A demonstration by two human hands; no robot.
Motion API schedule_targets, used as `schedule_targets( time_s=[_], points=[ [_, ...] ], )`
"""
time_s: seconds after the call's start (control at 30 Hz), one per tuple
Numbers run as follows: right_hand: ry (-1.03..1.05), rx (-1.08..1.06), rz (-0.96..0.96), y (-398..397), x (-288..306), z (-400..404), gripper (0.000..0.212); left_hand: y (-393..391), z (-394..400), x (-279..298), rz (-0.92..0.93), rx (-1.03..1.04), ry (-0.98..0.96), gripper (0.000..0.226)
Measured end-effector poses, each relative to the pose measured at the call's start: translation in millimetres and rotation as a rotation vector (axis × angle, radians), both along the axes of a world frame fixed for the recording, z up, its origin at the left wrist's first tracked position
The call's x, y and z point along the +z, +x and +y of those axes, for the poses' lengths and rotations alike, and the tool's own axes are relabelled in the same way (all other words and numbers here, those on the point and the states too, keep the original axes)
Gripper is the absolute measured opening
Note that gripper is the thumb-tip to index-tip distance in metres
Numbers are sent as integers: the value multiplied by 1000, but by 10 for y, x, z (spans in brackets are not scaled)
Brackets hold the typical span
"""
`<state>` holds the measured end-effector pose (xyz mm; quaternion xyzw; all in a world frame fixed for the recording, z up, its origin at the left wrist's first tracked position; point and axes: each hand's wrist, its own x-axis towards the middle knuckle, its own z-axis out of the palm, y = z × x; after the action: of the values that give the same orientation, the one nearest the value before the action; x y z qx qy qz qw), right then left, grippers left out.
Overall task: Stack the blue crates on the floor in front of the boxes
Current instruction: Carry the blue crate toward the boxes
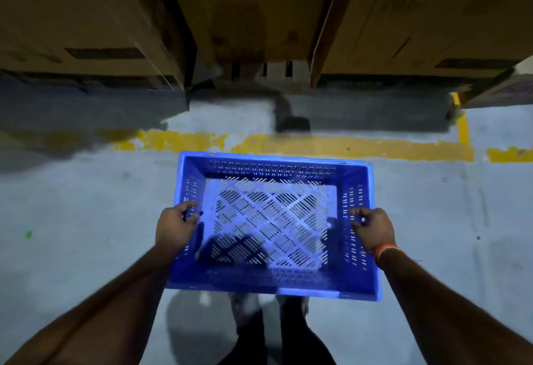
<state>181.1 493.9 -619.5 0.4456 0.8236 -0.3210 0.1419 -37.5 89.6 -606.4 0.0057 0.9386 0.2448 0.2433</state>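
We held one blue perforated plastic crate [274, 220] out in front of us, upright with its open top facing up and nothing inside. Our left hand [174, 227] gripped its left short wall, fingers curled over the rim, and our right hand [372, 230], an orange band [385, 250] at its wrist, gripped the right short wall the same way. The crate seemed to hang above the grey concrete floor [86, 220] rather than rest on it, since our feet showed dimly past its near edge, though the picture was blurred and we could not be sure of the gap.

Ahead lay a worn yellow painted line [346, 145], and beyond it stood the tall brown cardboard boxes [253, 12]. No other blue crate was in view, so we judged this to be the carrying and placing step, most likely for the bottom crate of the stack.

The next move called for lowering the crate level onto the floor near the line, square to the boxes, and only then loosening both grips together, so that the base sat flat for later crates to settle onto.
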Motion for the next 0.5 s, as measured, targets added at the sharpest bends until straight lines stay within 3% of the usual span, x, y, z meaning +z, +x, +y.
schedule_targets(
  time_s=[0.3,0.5],
  points=[
    [-30,101,-29,-455,-1705,224,30,-173,96,-1796,-51,56,-36,32],
    [-40,137,-4,-677,-2574,192,34,-385,78,-2632,-32,29,-74,35]
  ],
)
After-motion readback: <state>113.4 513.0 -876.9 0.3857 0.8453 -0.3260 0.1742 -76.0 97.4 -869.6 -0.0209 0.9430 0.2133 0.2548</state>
